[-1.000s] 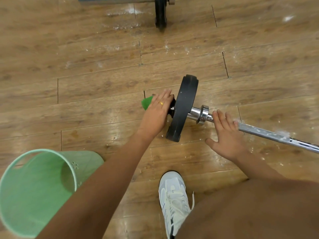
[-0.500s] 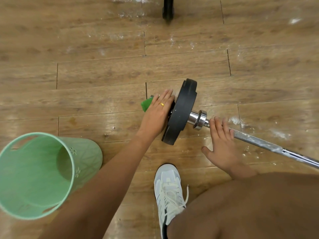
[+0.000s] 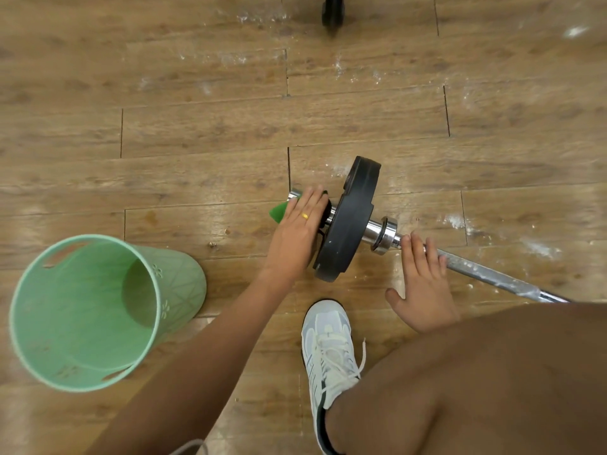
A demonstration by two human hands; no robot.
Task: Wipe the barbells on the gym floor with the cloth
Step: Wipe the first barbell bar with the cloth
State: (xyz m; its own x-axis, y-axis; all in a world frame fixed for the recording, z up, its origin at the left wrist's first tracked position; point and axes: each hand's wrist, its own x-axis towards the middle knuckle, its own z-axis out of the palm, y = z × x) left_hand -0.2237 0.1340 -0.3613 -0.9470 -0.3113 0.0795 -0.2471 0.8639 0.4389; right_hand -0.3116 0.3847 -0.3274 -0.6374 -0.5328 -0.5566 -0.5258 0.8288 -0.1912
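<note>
The barbell [image 3: 383, 232] lay on the wooden gym floor [image 3: 197, 126], its long axis running from the chrome sleeve tip at upper left, through the black plate [image 3: 348, 221], to the shaft at lower right. The left hand [image 3: 297, 234] pressed the green cloth [image 3: 278, 212] onto the sleeve with fingers laid over it. The right hand [image 3: 423, 287] rested open and flat on the shaft. With nothing gripping it, the bar could roll on its plate under a hard wipe, and the cloth could slip off.
</note>
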